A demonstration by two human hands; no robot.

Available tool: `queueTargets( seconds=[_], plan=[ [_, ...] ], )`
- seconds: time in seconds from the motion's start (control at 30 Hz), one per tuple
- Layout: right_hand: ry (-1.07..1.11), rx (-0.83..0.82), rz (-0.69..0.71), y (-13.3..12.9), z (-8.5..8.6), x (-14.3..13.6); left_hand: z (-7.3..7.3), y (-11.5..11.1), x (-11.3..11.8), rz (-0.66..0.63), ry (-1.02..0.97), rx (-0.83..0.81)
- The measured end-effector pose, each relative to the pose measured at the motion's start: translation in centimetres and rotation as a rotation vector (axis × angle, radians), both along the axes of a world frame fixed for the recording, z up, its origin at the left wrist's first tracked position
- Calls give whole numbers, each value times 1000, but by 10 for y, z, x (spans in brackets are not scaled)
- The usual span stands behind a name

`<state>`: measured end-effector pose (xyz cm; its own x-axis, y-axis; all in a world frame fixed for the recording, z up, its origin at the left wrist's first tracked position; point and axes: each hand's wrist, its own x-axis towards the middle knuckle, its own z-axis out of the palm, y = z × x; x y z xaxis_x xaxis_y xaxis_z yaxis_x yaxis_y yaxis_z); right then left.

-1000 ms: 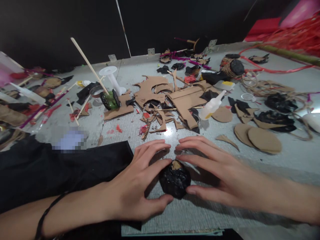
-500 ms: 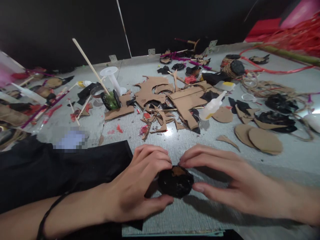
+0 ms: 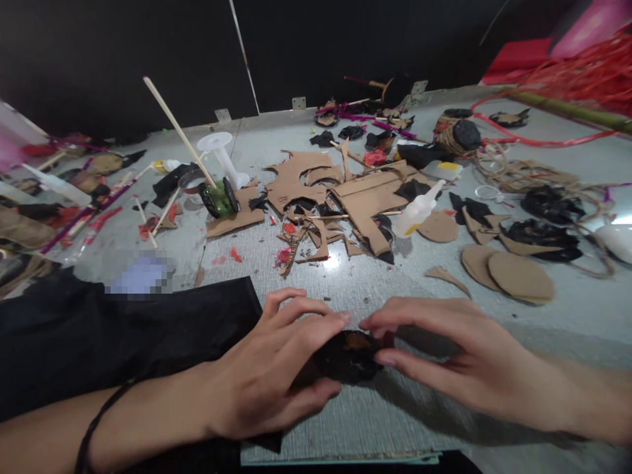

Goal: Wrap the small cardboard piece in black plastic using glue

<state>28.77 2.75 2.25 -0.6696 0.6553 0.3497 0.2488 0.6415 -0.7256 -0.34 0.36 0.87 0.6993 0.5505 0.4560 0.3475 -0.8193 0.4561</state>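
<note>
Low in the middle of the head view, a cardboard disc wrapped in black plastic (image 3: 348, 362) is held just over the grey surface. A patch of brown cardboard shows on its upper side. My left hand (image 3: 276, 365) curves round its left side, index finger across the top and thumb below. At the right edge, my right hand (image 3: 444, 349) holds it between thumb and fingertips. Beside my left forearm lies a sheet of black plastic (image 3: 197, 329). Two bare cardboard discs (image 3: 521, 276) overlap to the right, beyond my right hand.
Cut cardboard scraps (image 3: 365, 204) cover the middle. A white glue bottle (image 3: 419, 210) lies among them. Further left are a green spool with a stick (image 3: 220, 197) and a white spool (image 3: 222, 161). Twine (image 3: 533, 174) and red cord (image 3: 587, 72) lie at the right.
The black disc has tilted between my hands, its top turning away. My left index finger has stretched further over it, and my right fingers have shifted along its edge.
</note>
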Motion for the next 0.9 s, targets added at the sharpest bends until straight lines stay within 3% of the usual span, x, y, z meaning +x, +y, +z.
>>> queueTargets(
  seconds=[0.3, 0.9],
  plan=[
    [16, 78, 36, 3, -3, 2, 1, 2, 0, -26, 60, 16],
    [-49, 340, 51, 6, -1, 3, 5, 2, 1, 39, 103, 78]
  ],
)
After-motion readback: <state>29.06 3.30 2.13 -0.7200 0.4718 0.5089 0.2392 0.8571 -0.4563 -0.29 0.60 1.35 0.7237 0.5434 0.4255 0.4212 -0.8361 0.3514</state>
